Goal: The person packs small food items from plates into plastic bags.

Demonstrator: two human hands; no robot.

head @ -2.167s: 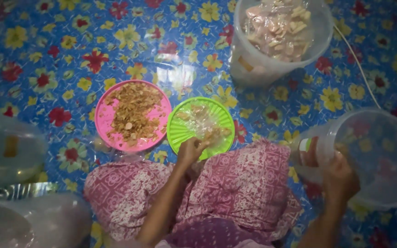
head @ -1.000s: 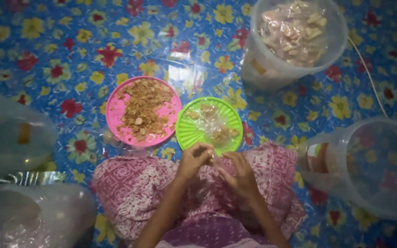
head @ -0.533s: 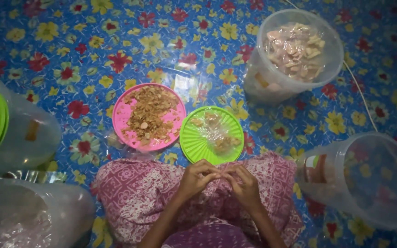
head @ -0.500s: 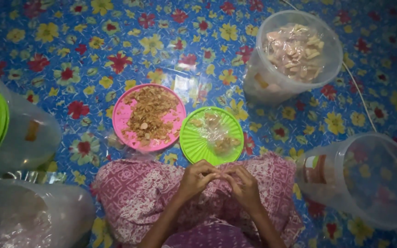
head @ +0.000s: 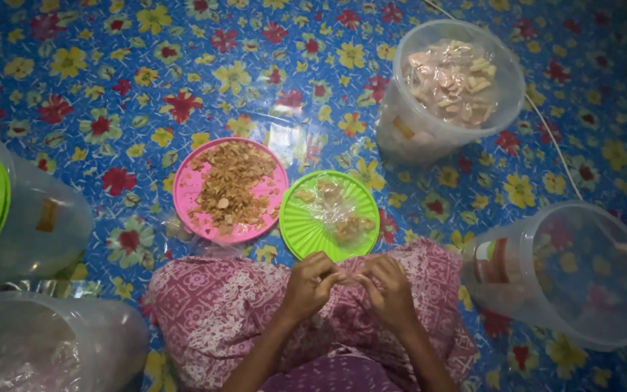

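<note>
My left hand (head: 312,284) and my right hand (head: 388,287) meet over my lap on a pink patterned cloth (head: 215,312). Their fingertips pinch a small pale piece (head: 350,276) between them; what it is I cannot make out. Just beyond the hands lies a green lid (head: 305,234) holding clear-wrapped snack pieces (head: 339,214). To its left a pink lid (head: 183,196) carries a heap of brown crumbs and chips (head: 230,181).
A clear bucket (head: 415,134) of pale snacks stands at the upper right. Another clear bucket (head: 582,290) lies on its side at the right. Two clear containers sit at the left, one (head: 48,225) with a green lid, one (head: 52,348) below it. A floral mat (head: 110,87) covers the floor.
My left hand came back from the green lid and my right hand left the tipped bucket. Both now meet over my lap, and the view has shifted slightly.
</note>
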